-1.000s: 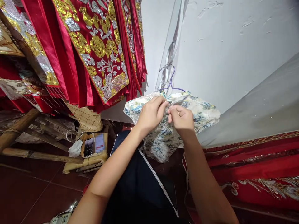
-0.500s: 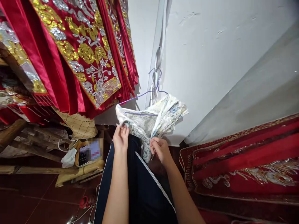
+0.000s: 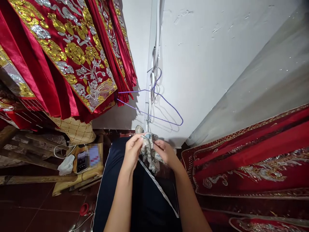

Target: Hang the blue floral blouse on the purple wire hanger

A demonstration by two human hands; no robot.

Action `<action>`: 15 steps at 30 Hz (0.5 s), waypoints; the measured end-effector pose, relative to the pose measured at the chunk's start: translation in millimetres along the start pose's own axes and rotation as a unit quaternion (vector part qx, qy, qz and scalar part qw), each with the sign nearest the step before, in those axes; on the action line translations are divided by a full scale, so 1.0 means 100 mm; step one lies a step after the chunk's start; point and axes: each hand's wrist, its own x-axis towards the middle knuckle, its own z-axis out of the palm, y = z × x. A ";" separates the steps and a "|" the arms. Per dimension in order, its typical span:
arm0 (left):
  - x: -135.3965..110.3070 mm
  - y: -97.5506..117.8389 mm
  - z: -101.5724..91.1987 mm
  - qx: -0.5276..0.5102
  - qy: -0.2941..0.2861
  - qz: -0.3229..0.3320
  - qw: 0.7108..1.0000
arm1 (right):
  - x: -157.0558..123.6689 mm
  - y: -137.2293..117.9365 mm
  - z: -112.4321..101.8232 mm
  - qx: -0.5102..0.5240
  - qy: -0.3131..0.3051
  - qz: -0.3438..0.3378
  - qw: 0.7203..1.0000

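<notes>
A pale floral garment (image 3: 150,149) is bunched up between my hands, low in front of the white wall. My left hand (image 3: 134,146) pinches its upper left side. On the other side my right hand (image 3: 165,151) has its fingers closed on the gathered cloth. The garment's lower part hangs crumpled over my dark trousers. Above it a bare purple wire hanger (image 3: 169,103) dangles by its hook from a white strap (image 3: 154,53) on the wall, apart from the cloth.
Red robes with gold and silver sequins (image 3: 79,54) hang at upper left. More red embroidered cloth (image 3: 251,161) lies at right beside a grey sheet (image 3: 256,83). A phone (image 3: 81,161) rests on a wooden stand at left, near bamboo poles (image 3: 38,179).
The garment has come off the purple hanger and is now gathered between my hands. My hands have moved closer together. The hanger swings bare on the strap.
</notes>
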 end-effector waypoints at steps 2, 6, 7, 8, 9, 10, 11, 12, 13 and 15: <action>-0.05 0.06 0.16 0.070 -0.035 0.024 0.997 | 0.00 -0.10 0.03 0.057 0.019 -0.038 0.997; 0.02 0.15 0.36 0.178 -0.039 0.151 0.972 | -0.07 -0.22 0.16 0.219 -0.024 -0.028 0.975; 0.06 0.17 0.37 0.209 -0.034 0.180 0.961 | -0.08 -0.24 0.19 0.246 -0.032 -0.020 0.968; 0.11 0.20 0.38 0.238 -0.032 0.199 0.950 | -0.09 -0.26 0.19 0.259 -0.045 -0.017 0.965; 0.15 0.23 0.37 0.263 -0.034 0.208 0.942 | -0.10 -0.29 0.17 0.253 -0.067 -0.017 0.965; 0.19 0.26 0.35 0.279 -0.041 0.205 0.937 | -0.10 -0.32 0.13 0.228 -0.095 -0.023 0.969; 0.22 0.29 0.32 0.290 -0.056 0.187 0.937 | -0.10 -0.37 0.07 0.189 -0.121 -0.033 0.974; 0.23 0.32 0.29 0.299 -0.079 0.156 0.938 | -0.09 -0.42 -0.01 0.141 -0.139 -0.041 0.979; 0.23 0.34 0.25 0.311 -0.109 0.117 0.937 | -0.06 -0.48 -0.10 0.094 -0.148 -0.047 0.983; 0.21 0.36 0.16 0.340 -0.173 0.041 0.923 | 0.03 -0.61 -0.30 0.030 -0.115 -0.066 0.991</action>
